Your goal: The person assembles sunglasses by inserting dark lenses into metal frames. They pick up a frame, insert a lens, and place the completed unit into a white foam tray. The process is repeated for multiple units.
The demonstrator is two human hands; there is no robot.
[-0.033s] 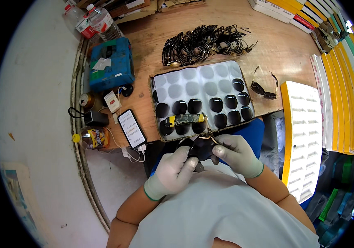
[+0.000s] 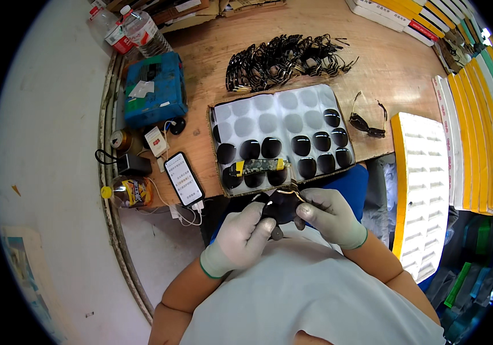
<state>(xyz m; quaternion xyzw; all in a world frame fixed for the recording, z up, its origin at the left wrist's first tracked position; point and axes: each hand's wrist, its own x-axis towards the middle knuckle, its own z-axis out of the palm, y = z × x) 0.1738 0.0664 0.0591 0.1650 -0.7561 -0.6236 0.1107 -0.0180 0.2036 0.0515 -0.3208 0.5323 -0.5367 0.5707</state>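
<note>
Head view: the dark glasses [image 2: 282, 206] sit between both hands above the lap, just near of the tray [image 2: 284, 138]. Fingers of the left hand [image 2: 238, 236] are closed on the left side; those of the right hand [image 2: 334, 215] pinch the right side, by the gold trim. They look light and stiff, the lenses probably slick and easily scratched, the thin arms likely bendable, so the rims seem the safest hold. Far of them, the tray's near edge and the yellow-ended tool [image 2: 261, 167] crowd movement; a strip of bench [image 2: 207, 135] separates tray and phone [image 2: 183, 179]. Most room lies nearward, over the lap.
</note>
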